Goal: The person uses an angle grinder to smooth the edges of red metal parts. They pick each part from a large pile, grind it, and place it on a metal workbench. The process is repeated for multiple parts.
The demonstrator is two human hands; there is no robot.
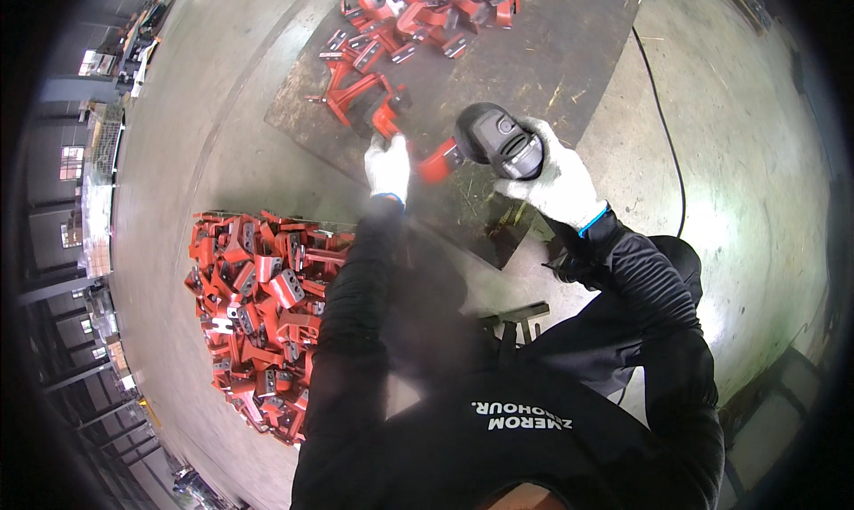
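Observation:
My right hand (pixel 560 176), in a white knit glove with a blue cuff edge, is wrapped round a dark grey and black angle grinder (pixel 507 145). The grinder's head points left, beside a blurred red metal bracket (pixel 436 165) over the dark plate. My left hand (pixel 389 167), gloved the same way, has its fingers closed at the lower end of another red bracket (pixel 384 118). Part of its fingertips is hidden behind that piece. Whether the grinder touches the blurred bracket I cannot tell.
A heap of red brackets (pixel 405 25) lies on the far part of the dark metal plate (pixel 551 74). To my left, a large pile of similar brackets (pixel 267 305) stands beside my left arm. A black cable (pixel 663 109) runs along the concrete floor at the right.

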